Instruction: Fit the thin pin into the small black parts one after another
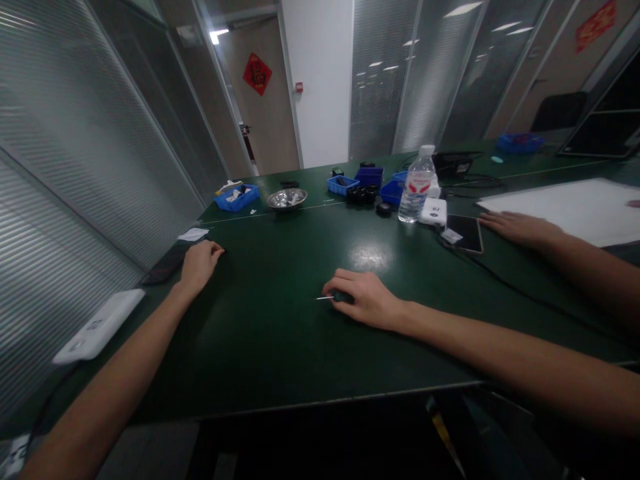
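Note:
My right hand [367,298] rests low over the green table [280,347], its fingers curled around a thin metal-tipped tool [324,298]. The slender shaft points left; its rear part is mostly hidden in the palm, so the exact kind is unclear. At the left, my left hand [200,263] has thumb and finger pinched together at the tabletop. A tiny dark piece [223,250] shows at those fingertips, too small to name. Beside that hand lie a dark flat object [167,263] and a white slip of paper [193,235].
A co-worker's hand [523,227] lies by a white board [560,203] at right. Nearby are a phone-like slab [465,233], a white power bank [433,212] and a water bottle [417,187]. Farther back stand a metal bowl [287,199] and a blue tray [237,200]. A white box [100,327] sits left.

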A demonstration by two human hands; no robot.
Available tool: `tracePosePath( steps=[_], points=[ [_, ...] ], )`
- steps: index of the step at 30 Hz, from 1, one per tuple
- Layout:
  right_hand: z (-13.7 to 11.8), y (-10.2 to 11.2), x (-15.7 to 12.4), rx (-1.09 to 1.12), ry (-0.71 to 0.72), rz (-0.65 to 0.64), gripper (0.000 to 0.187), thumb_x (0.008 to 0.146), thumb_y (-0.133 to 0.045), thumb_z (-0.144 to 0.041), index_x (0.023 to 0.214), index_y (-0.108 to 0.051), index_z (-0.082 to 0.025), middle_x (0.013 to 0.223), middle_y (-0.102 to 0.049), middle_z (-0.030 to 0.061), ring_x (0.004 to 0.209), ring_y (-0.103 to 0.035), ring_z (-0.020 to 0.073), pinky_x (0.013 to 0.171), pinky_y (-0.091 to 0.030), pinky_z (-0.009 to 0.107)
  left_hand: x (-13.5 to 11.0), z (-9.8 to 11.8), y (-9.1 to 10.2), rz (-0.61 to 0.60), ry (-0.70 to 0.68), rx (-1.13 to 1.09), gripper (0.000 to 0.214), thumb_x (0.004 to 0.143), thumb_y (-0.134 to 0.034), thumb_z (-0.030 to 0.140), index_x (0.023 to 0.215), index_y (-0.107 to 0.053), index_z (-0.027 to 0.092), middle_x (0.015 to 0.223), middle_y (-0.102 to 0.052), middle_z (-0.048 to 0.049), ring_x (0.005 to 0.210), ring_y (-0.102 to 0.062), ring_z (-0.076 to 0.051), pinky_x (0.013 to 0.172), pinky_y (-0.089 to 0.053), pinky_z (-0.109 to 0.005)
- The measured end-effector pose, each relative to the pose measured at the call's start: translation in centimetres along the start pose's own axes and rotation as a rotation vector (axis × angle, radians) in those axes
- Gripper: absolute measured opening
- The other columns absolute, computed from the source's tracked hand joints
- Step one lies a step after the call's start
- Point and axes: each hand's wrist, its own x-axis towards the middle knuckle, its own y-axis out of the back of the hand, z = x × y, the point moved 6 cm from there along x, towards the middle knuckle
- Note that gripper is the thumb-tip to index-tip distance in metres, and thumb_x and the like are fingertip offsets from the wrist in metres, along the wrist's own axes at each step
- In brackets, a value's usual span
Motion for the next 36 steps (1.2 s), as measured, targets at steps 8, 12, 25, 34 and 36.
tracePosePath(
  steps=[8, 12, 25, 34, 36],
  points=[
    [0.2, -0.1, 0.0, -0.008, -0.011, -0.009, 0.020, 0.093, -0.065, -0.018, 0.113, -0.065, -0.021, 0.104, -0.065, 0.0023, 0.076, -0.059, 0.0127, 0.066, -0.041, 0.025, 0.3, 0.6, 0.5, -0.042, -0.019, -0.116, 0.026, 0.093, -0.060, 0.034, 0.100, -0.076, 0.015, 0.100, -0.075, -0.0115, 0.091, -0.069, -0.027, 0.083, -0.050, -0.036],
    [0.2, -0.1, 0.1, -0.017, -0.017, -0.013, 0.020, 0.093, -0.065, -0.019, 0.113, -0.065, -0.021, 0.106, -0.066, 0.0027, 0.078, -0.060, 0.0132, 0.066, -0.041, 0.026, -0.1, 3.2, 0.6, -0.103, -0.089, -0.234, 0.029, 0.094, -0.061, 0.041, 0.104, -0.076, 0.018, 0.106, -0.074, -0.0091, 0.094, -0.068, -0.025, 0.082, -0.052, -0.033],
    [1.6, -0.5, 0.1, -0.053, -0.127, 0.004, 0.017, 0.095, -0.068, -0.028, 0.111, -0.067, -0.024, 0.104, -0.067, 0.0023, 0.082, -0.063, 0.0160, 0.069, -0.043, 0.027, -9.3, 22.4, 4.0, -0.411, -0.697, -0.809, 0.016, 0.098, -0.064, 0.030, 0.107, -0.076, 0.022, 0.106, -0.067, -0.0054, 0.095, -0.065, -0.017, 0.085, -0.054, -0.031],
    [1.4, -0.5, 0.1, -0.070, -0.136, 0.014, 0.018, 0.096, -0.066, -0.032, 0.111, -0.068, -0.023, 0.104, -0.066, 0.0031, 0.079, -0.062, 0.0151, 0.068, -0.042, 0.028, -11.6, 24.4, 4.6, -0.302, -0.817, -0.819, 0.022, 0.099, -0.061, 0.022, 0.116, -0.074, 0.024, 0.114, -0.061, -0.0083, 0.107, -0.061, -0.020, 0.093, -0.052, -0.036],
    [1.3, -0.4, 0.1, -0.061, -0.138, 0.016, 0.017, 0.095, -0.066, -0.031, 0.110, -0.068, -0.023, 0.104, -0.066, 0.0031, 0.079, -0.062, 0.0151, 0.068, -0.043, 0.028, -11.5, 24.5, 4.6, -0.331, -0.812, -0.830, 0.022, 0.100, -0.060, 0.021, 0.117, -0.072, 0.023, 0.115, -0.062, -0.0080, 0.107, -0.061, -0.020, 0.095, -0.052, -0.036]
  ],
)
